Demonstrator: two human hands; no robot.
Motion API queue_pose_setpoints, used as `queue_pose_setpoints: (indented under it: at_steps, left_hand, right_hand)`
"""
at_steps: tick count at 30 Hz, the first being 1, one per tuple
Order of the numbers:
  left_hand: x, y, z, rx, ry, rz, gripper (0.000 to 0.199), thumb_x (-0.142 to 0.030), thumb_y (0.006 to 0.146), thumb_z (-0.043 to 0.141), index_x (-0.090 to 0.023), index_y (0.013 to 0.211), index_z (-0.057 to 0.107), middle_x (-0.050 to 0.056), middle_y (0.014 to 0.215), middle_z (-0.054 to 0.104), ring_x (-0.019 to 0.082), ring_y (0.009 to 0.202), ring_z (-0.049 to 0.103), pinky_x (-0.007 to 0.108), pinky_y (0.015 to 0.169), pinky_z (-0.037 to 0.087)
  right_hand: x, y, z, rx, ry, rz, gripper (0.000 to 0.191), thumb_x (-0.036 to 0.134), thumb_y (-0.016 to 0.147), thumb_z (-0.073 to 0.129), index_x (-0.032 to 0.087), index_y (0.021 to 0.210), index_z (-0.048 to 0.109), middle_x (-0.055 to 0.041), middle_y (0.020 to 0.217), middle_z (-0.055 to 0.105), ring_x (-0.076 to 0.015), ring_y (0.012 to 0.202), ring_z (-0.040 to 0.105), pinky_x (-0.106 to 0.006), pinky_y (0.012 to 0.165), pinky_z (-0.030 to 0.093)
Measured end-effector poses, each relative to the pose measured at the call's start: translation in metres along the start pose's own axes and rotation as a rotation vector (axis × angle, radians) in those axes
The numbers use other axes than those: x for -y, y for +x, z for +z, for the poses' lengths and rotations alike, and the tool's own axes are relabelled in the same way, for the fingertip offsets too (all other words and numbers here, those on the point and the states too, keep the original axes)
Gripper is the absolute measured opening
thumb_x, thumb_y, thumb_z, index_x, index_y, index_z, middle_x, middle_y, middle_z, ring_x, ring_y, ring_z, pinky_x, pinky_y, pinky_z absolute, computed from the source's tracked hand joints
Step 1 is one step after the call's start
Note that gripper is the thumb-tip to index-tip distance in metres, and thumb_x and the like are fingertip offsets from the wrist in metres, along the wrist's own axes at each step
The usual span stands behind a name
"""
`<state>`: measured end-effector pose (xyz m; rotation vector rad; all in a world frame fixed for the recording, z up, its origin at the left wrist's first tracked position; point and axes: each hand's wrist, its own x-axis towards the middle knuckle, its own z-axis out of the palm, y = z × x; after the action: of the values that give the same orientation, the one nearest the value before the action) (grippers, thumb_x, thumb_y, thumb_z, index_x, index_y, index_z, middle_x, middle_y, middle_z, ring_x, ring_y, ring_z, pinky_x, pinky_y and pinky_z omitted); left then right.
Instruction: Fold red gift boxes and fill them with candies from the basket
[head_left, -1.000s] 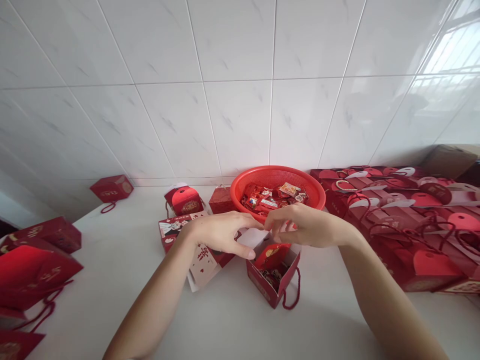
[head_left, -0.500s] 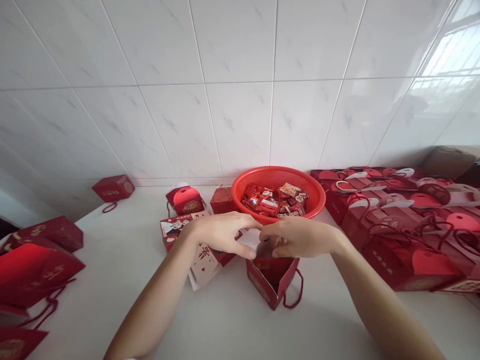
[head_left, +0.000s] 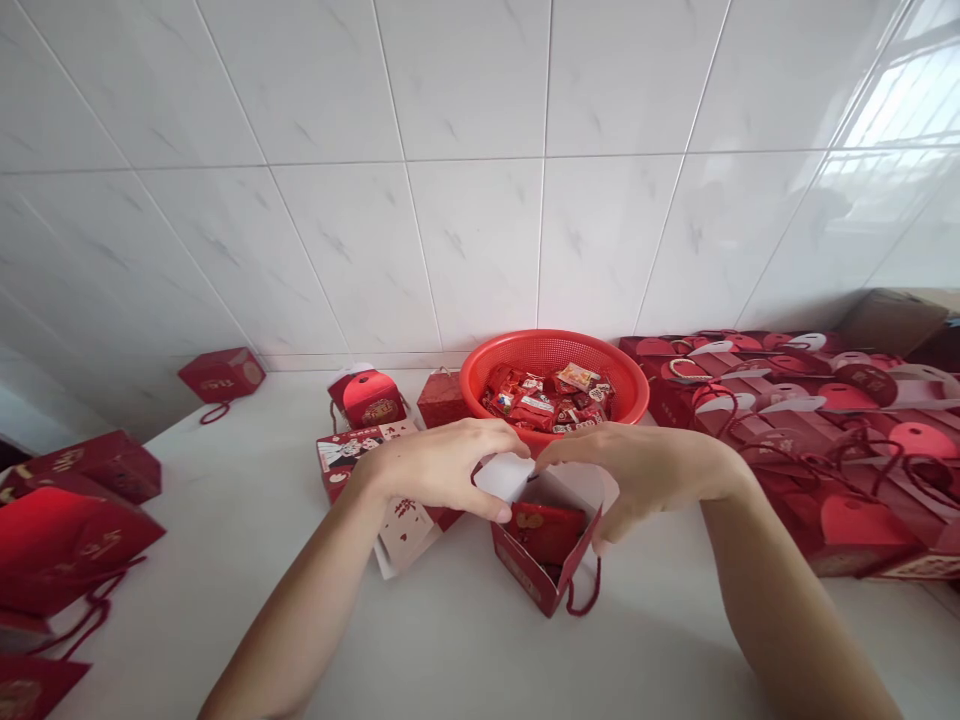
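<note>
A small red gift box [head_left: 529,572] stands on the table with its top flaps up and a dark red cord handle on its right. Inside it lies a shiny red packet [head_left: 551,530]. My left hand [head_left: 442,465] grips the left side of the box, its thumb by the left rim and its fingers behind a pale flap [head_left: 506,476]. Curved around the back right corner is my right hand [head_left: 645,475], thumb against the right wall and fingertips at the back flap. Beyond both hands sits a red plastic basket [head_left: 480,355] of wrapped sweets [head_left: 536,410].
Rows of red gift boxes [head_left: 817,470] crowd the right side. More red boxes [head_left: 82,540] stand at the left edge, and a single box [head_left: 223,375] lies near the wall. Printed cartons [head_left: 405,530] lie beside my left hand. A tiled wall [head_left: 480,250] closes off the back.
My right hand has come out of the box's mouth and spread to its right side. The red packet now shows inside. My left hand has hardly moved.
</note>
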<state>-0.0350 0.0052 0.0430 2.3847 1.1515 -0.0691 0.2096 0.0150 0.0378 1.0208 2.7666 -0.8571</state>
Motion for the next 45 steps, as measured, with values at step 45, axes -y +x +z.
queue_pose_setpoints:
  at_steps: [45]
  left_hand:
    - [-0.008, 0.023, 0.027, 0.095, -0.076, 0.168, 0.031, -0.028, 0.079, 0.072, -0.028, 0.11, 0.069, 0.001, 0.134, 0.056, 0.024, 0.125, 0.053, 0.028, 0.095, 0.044]
  right_hand:
    - [0.016, 0.015, 0.011, 0.142, -0.094, 0.007, 0.007, 0.024, 0.078, 0.066, 0.017, 0.076, 0.065, 0.0003, 0.071, 0.065, -0.0134, 0.063, 0.056, -0.024, 0.052, 0.032]
